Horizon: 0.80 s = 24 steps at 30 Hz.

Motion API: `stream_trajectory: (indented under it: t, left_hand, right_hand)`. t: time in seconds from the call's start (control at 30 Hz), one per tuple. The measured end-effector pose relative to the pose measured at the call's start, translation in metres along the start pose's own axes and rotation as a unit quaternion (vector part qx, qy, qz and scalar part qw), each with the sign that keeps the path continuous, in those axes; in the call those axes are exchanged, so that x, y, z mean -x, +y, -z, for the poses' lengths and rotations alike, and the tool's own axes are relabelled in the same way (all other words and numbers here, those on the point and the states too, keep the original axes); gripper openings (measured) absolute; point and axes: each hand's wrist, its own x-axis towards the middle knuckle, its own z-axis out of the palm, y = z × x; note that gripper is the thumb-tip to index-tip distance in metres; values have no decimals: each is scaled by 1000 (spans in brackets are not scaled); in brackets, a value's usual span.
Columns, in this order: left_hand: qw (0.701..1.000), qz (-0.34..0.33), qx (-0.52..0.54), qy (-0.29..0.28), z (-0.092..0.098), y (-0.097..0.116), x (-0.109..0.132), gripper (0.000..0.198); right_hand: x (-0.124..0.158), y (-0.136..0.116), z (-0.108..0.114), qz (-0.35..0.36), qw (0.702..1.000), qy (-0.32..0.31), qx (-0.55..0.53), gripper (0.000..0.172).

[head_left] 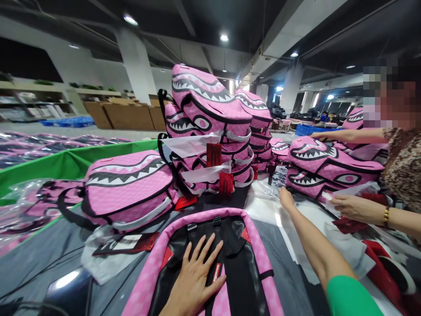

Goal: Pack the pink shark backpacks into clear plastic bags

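A big, low-ceilinged workroom with concrete pillars (136, 66) and round ceiling lamps (224, 38) stretches back to a row of brown cartons (128, 115) along the far wall. In front, a grey desk (42, 259) is crowded with pink backpacks printed with shark mouths.

The nearest backpack (213, 263) lies back-up at the desk's near edge, its black padded panel and straps facing the ceiling. The person's left hand (194, 281) rests flat on that black panel, fingers spread, grip released and pressing rather than clasping. The right hand (285, 197), on an arm with a green sleeve (348, 298), reaches well forward to the clear plastic bag (266, 193) spread on the desk; the fingers touch the film, but I cannot tell whether they pinch it.

Behind stands a tall stack of backpacks (210, 131) with red hang tags (213, 154), and one more backpack on its side (128, 188) sits to the left, beside a green cloth (66, 164).

On the right a co-worker in a patterned top has one hand (351, 207) with a gold bracelet on white paper, beside another heap of backpacks (329, 166).
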Motion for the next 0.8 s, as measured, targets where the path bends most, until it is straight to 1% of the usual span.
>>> stream_trajectory:
  t: [0.07,0.13,0.2,0.23,0.3,0.4,0.47,0.53,0.63,0.7,0.73,0.77,0.8]
  left_hand:
    - [1000,8,13,-8,-1,0,-1,73]
    - [999,17,28,-15,-3,0,-2,71]
    - [999,23,40,-17,-7,0,-3,70]
    - [999,25,44,-15,-10,-1,-3,70]
    - [998,24,50,-11,-16,-2,-3,70]
    - [998,29,58,-15,-24,-4,-3,70]
    - [997,33,70,-22,-25,-4,-4,69]
    - [994,37,93,-34,-19,-4,-7,68]
    - [983,55,161,-70,2,1,-13,73]
    - [961,86,252,-79,19,9,-13,78]
    - [936,101,328,-73,27,15,-10,79]
    - [896,114,426,-60,35,22,-5,79]
    - [835,127,534,-40,42,31,2,78]
  right_hand:
    - [1,-9,27,26,999,14,36,37]
    - [14,-21,50,80,994,25,64,29]
    - [36,-32,65,137,986,28,91,18]
    - [49,-37,69,161,981,29,104,14]
    - [75,-45,75,199,971,38,125,11]
    - [107,-57,83,237,959,61,145,11]
    - [130,-69,92,255,952,75,153,12]
    - [158,-86,100,294,942,101,129,15]
    - [207,-121,104,373,916,148,12,18]
    - [239,-140,99,394,905,139,-81,21]
    - [255,-147,95,396,902,120,-122,23]
    - [269,-151,89,394,899,96,-162,25]
    - [283,-153,83,390,896,69,-199,27]
